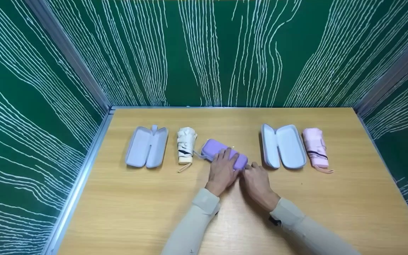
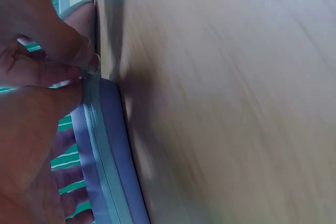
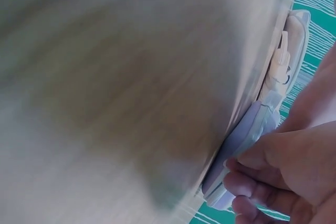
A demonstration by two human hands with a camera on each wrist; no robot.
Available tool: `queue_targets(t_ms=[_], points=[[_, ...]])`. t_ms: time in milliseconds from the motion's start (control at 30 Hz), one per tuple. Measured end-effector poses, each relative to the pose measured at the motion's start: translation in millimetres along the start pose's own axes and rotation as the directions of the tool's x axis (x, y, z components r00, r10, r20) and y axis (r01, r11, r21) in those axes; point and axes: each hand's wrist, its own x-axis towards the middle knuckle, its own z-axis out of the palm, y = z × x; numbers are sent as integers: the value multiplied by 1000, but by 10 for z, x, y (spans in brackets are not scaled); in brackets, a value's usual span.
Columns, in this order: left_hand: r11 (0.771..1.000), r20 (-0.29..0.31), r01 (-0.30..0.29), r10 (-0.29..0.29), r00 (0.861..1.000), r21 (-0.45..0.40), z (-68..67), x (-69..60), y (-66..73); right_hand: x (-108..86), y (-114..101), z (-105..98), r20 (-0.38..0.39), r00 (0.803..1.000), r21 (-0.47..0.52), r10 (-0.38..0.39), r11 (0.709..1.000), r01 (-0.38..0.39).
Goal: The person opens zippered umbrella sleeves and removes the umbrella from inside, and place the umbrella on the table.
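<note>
A closed purple zip case [image 1: 214, 146] lies at an angle on the table, a light strap at its left end. My left hand [image 1: 221, 172] holds it, fingers spread across the top and thumb by the near corner. At the right end, my right hand [image 1: 258, 184] pinches the small zipper pull [image 2: 84, 73] between thumb and forefinger. The left wrist view shows the pale zipper band [image 2: 107, 166] running along the case's side. In the right wrist view the fingers partly cover that end, and the pull itself is hidden.
On the left stand an open grey-lilac case [image 1: 138, 148] and a folded cream umbrella [image 1: 186, 140]. To the right are an open case with a pale blue lining [image 1: 292, 147] and a folded pink umbrella [image 1: 313, 140]. Green, white-streaked walls [image 1: 197, 53] border the wooden table [image 1: 126, 212].
</note>
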Motion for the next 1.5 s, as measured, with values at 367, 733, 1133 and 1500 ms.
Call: queue_targets(t_ms=[367,733,1133,1500], points=[[989,149,-113,126,981,-93,-79,35,-334,-31,28,-26,113,993,-10,26,1000,-26],[989,-2,-120,120,993,-84,-79,12,-329,-17,48,-47,122,992,-20,41,999,-39],[996,-8,-51,52,999,76,-18,17,-192,-16,14,-19,38,998,-67,42,997,-39],[995,-39,-30,34,999,96,-27,4,-156,-12,-43,-16,73,997,-98,39,995,-32]])
